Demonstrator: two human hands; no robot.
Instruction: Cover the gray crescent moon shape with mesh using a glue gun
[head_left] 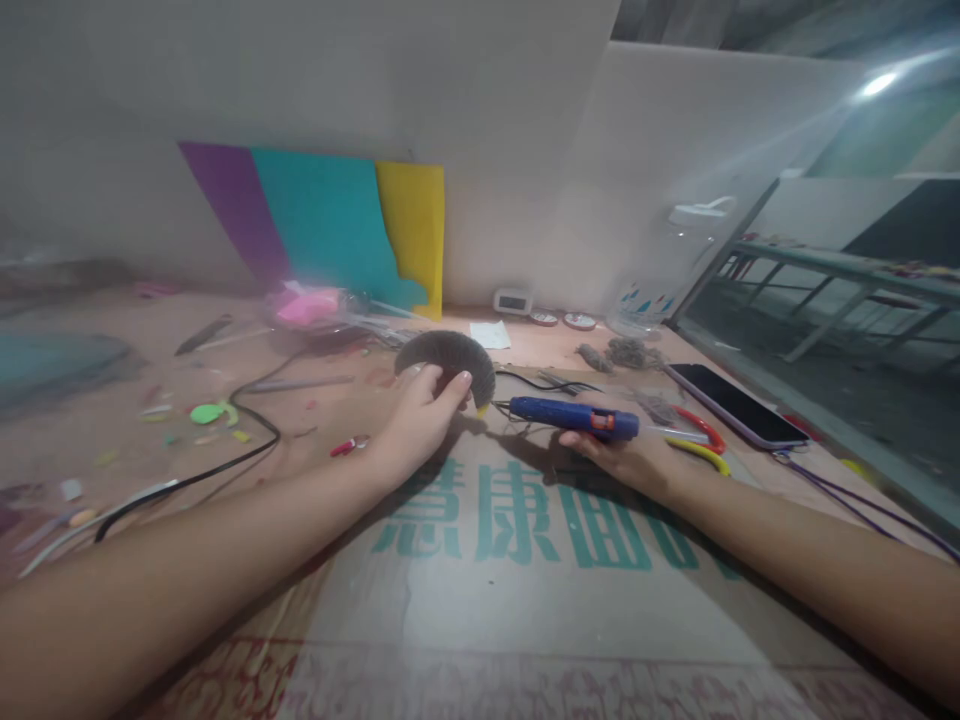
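Observation:
Near the middle of the head view, my left hand [427,415] pinches a dark grey, ribbed, curved piece [450,355] between thumb and fingers. A small yellow bit shows at the piece's lower right end. To the right, my right hand [619,455] is wrapped round a blue glue gun [574,415], with a clear stick coming out of its back. The gun's nozzle points left, close to the yellow bit; whether they touch is hard to tell. Beneath both hands lies a cardboard sheet [487,610] with green printed characters.
Red-and-yellow-handled pliers [701,455] and a phone [739,405] lie at the right. A clear bottle [652,270] and small clock [513,301] stand at the back. Left are a black cable [247,455], coloured scraps and a pink item [307,305], with a coloured board [322,225] behind.

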